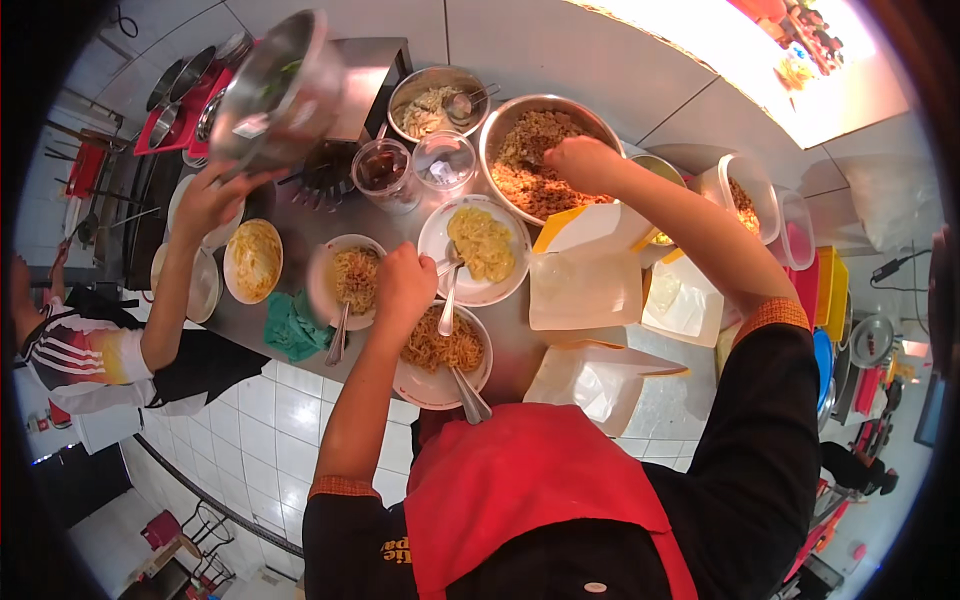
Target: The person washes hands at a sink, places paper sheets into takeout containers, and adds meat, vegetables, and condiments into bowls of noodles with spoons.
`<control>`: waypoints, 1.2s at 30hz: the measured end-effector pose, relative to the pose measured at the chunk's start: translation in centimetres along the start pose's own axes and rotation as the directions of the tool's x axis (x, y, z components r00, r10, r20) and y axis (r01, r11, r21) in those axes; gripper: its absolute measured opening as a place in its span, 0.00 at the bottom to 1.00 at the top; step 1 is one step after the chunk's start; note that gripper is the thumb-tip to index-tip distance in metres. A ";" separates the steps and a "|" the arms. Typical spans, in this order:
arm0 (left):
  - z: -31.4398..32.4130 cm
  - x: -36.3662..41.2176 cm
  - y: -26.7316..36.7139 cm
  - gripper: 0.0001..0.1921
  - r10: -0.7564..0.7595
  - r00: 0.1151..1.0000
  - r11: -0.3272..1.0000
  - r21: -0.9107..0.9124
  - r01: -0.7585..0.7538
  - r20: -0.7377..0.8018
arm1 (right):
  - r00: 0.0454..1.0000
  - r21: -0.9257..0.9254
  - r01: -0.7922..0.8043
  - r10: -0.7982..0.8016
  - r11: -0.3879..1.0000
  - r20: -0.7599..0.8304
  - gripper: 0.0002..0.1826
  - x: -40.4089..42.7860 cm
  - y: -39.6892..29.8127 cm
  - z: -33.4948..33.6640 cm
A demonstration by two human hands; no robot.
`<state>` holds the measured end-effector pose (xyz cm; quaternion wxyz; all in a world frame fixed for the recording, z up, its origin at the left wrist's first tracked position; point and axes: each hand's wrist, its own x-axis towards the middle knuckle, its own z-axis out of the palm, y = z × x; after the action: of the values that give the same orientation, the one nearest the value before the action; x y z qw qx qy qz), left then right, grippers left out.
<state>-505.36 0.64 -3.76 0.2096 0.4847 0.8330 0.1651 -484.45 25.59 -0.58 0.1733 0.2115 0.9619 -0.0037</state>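
My right hand (pixel 581 165) reaches into a large steel bowl (pixel 517 169) of brown minced topping, its fingertips in the crumbs. My left hand (pixel 406 283) is curled beside a white plate (pixel 491 291) of pale yellow noodles (pixel 484 251); a utensil handle shows at its fingers, but the grip is partly hidden. Just below, a plate of brown noodles (pixel 442 346) holds a fork and spoon (pixel 472 397). To the left stands a bowl of noodles with crumbs on top (pixel 356 277), a spoon (pixel 337 337) leaning in it.
Open paper boxes (pixel 585 289) lie at the right. Behind are a steel bowl of pale shreds (pixel 427 112) and two plastic tubs (pixel 386 172). A green cloth (pixel 296 326) lies left. A co-worker's hand (pixel 210 199) is at a raised steel bowl (pixel 277 97) at the upper left.
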 end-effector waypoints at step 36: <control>-4.3 -7.9 -0.8 0.11 0.315 0.903 0.947 0.033 -0.320 -0.292 | 0.968 0.318 -0.010 0.090 0.948 -0.236 0.12 -7.9 -14.2 -5.3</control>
<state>-504.64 -6.97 1.09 0.0578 0.5823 0.7633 0.2736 -485.29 9.87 6.08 0.0162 0.2598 0.9573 -0.1261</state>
